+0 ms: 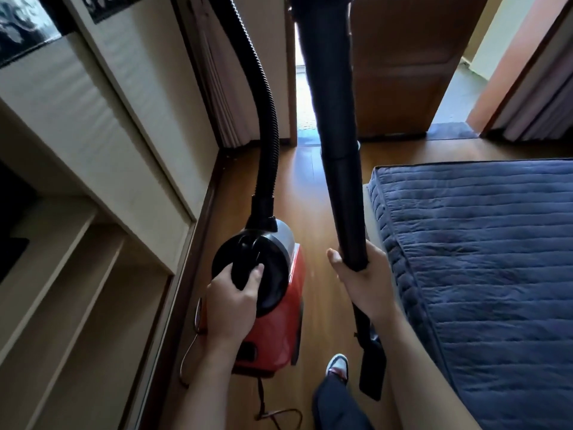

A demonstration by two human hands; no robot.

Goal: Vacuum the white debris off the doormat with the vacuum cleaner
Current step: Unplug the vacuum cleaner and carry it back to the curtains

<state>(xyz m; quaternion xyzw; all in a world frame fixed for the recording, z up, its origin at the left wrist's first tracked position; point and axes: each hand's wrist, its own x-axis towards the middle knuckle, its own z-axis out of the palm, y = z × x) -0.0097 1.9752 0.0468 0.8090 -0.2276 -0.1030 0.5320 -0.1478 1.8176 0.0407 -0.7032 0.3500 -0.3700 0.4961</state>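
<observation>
Gripping black carry handle of red vacuum cleaner point(273, 305), left hand point(231, 302) holds canister at lower centre of frame. Right hand point(361, 280) closed around black wand point(333, 119), which runs to top centre. Ribbed hose point(263, 88) rises from canister. Blue quilted mattress point(480, 274) at right; wooden floor point(313, 212) beneath. Doormat not visible.
</observation>
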